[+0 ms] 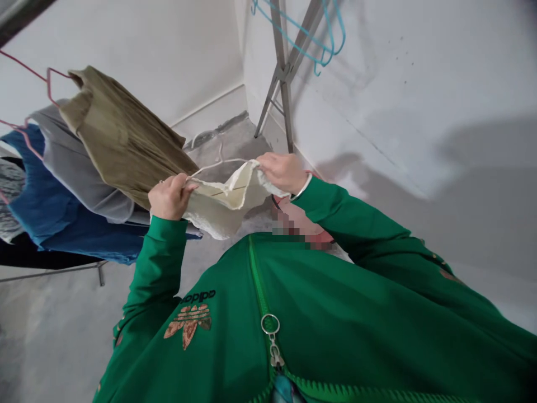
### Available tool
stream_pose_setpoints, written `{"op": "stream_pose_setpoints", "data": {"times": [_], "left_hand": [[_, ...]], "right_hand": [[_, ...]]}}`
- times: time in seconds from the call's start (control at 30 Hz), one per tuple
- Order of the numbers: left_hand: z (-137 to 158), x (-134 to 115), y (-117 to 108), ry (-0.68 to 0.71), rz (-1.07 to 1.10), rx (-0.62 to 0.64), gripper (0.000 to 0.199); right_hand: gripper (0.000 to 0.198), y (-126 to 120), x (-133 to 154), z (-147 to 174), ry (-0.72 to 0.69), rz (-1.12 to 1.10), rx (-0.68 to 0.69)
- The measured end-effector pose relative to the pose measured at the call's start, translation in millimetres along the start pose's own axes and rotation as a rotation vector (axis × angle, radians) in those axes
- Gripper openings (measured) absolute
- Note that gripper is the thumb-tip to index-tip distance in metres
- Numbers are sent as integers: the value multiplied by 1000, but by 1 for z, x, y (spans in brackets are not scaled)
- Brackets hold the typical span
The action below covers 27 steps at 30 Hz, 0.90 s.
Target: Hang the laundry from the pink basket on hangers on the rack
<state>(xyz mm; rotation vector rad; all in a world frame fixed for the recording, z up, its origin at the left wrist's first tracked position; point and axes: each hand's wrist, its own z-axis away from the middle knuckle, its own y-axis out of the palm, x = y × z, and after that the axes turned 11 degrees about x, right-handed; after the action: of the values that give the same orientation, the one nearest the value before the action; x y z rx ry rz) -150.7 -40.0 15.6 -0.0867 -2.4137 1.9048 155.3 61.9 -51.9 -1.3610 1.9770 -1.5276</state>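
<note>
A cream-white garment (pixel 213 215) hangs between my two hands, its neckline spread toward me. Inside its shoulders sits a white clothes hanger (pixel 220 161), with the hook pointing away from me. My left hand (pixel 170 196) is closed, pinching the garment's left shoulder near the hanger's end. My right hand (pixel 283 170) is closed around the other shoulder, and the fabric bunches below its fingers. The fingers hide both ends of the hanger. The lower part of the garment drops out of sight.
To the left, an olive garment (pixel 121 134), a grey one (pixel 79 157) and a blue one (pixel 62 207) hang from pinkish hangers. A metal folding rack leg (pixel 284 73) stands by the white wall (pixel 419 84), with light-blue hangers (pixel 310 53) near its top.
</note>
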Motion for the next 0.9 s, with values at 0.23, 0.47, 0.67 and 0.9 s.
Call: {"op": "stream_pose_setpoints", "data": {"times": [0.23, 0.47, 0.67, 0.9], "left_hand": [[16, 59, -5, 61, 105, 160, 46], [-4, 23, 13, 120, 260, 218, 33], [-11, 2, 19, 34, 182, 55, 36], [-19, -19, 9, 29, 156, -62, 44]], "right_hand": [[46, -15, -31, 13, 52, -125, -224], [42, -23, -33, 7, -17, -159, -151], [44, -29, -33, 2, -34, -175, -162], [47, -36, -29, 0, -16, -158, -126]]}}
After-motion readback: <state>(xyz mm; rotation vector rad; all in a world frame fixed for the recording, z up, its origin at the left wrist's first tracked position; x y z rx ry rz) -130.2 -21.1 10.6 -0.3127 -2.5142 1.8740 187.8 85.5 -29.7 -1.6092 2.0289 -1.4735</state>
